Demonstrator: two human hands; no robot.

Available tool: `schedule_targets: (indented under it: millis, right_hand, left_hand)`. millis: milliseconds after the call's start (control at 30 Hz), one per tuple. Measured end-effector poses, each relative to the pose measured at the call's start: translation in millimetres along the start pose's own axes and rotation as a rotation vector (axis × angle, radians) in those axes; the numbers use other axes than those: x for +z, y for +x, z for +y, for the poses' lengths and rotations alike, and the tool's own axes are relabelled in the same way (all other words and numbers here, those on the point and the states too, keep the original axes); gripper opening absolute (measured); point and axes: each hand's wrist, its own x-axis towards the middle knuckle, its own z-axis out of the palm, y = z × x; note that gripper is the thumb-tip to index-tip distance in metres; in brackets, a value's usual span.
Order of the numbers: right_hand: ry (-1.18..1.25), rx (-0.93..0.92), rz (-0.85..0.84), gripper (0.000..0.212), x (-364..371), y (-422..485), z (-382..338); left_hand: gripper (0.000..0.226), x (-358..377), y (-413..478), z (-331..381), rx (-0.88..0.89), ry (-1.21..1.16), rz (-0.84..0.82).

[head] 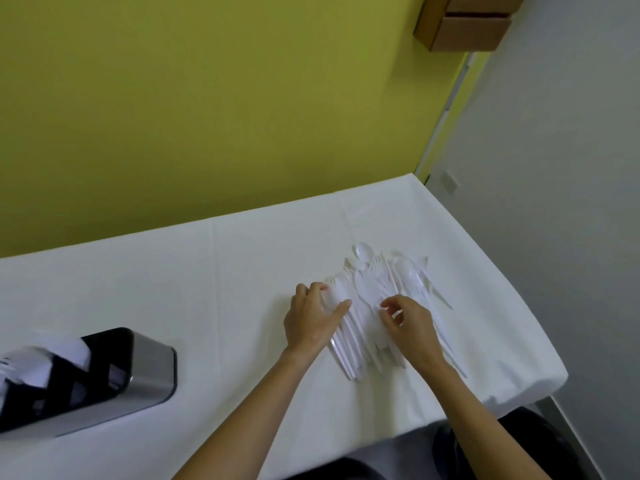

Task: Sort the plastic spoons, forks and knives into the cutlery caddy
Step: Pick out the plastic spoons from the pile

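A heap of white plastic cutlery (384, 282), spoons, forks and knives mixed, lies on the white tablecloth right of centre. My left hand (311, 320) rests on the heap's left side, fingers curled round a few pieces, thumb stretched over the handles. My right hand (408, 320) hovers over the heap's middle with its fingertips curled, pinching at a piece; which piece is not clear. The cutlery caddy (138, 368), steel with black compartments, stands at the far left with white cutlery in it, partly cut off by the frame.
The table (207, 271) has a white cloth; its right edge drops off close to the heap. A yellow-green wall runs behind it. A cardboard box (464, 26) hangs at the top right. My dark-clothed lap shows below the near edge.
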Motion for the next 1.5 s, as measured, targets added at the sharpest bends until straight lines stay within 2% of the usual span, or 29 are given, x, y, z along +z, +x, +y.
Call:
schedule_targets:
  millis: [67, 133, 300, 400, 533, 600, 733, 800, 1000, 1133, 1267, 1433, 1500]
  right_hand:
    - [-0.034, -0.045, -0.078, 0.011, 3.8, 2.6, -3.7]
    - [-0.079, -0.073, -0.132, 0.012, 8.5, 5.1, -5.1]
    - [-0.108, -0.055, -0.142, 0.012, 13.8, 12.2, -2.3]
    - [-0.124, -0.078, -0.141, 0.016, 16.3, 15.2, -5.5]
    - [-0.084, -0.096, -0.116, 0.016, 19.5, 20.4, -8.8]
    - [-0.038, -0.068, -0.063, 0.015, 17.6, 24.8, -4.6]
    - [0.02, 0.061, 0.204, 0.017, -5.4, 34.5, 19.2]
    - [-0.002, 0.122, 0.277, 0.019, -18.7, 39.2, 35.6]
    - [-0.125, 0.206, 0.147, 0.028, -29.2, 52.9, 55.5]
    - [-0.134, 0.134, 0.204, 0.03, -28.5, 50.4, 51.2]
    - [-0.162, 0.054, 0.155, 0.032, -24.9, 52.0, 45.7]
    - [-0.201, 0.107, 0.102, 0.038, -27.7, 73.4, 30.4]
    - [-0.246, 0.116, 0.073, 0.033, -27.6, 82.9, 23.6]
  left_hand:
    - [0.058, 5.6, 3.5, 6.0, -0.008, 0.076, 0.02]
    - [0.05, 10.5, 6.7, 6.4, -0.005, 0.093, 0.02]
    - [0.02, 11.0, 10.0, -12.2, -0.058, -0.231, 0.056]
    - [0.018, 6.0, 11.0, -19.3, -0.087, -0.312, 0.062]
    - [0.027, -1.5, 10.4, -20.1, -0.151, -0.472, 0.065]
    - [0.029, -5.2, 10.7, -21.8, -0.177, -0.544, 0.064]
    - [0.032, -12.3, 12.6, -30.7, -0.2, -0.581, 0.083]
    - [0.028, -14.3, 12.6, -32.4, -0.198, -0.58, 0.058]
    - [0.015, -14.1, 13.2, -33.5, -0.216, -0.582, 0.011]
    - [0.017, -15.5, 10.6, -34.2, -0.223, -0.558, 0.066]
    - [0.023, -17.4, 13.0, -39.5, -0.258, -0.561, 0.057]
    - [0.011, -20.6, 13.2, -37.1, -0.339, -0.62, -0.018]
    - [0.016, -21.8, 11.4, -35.1, -0.346, -0.635, -0.016]
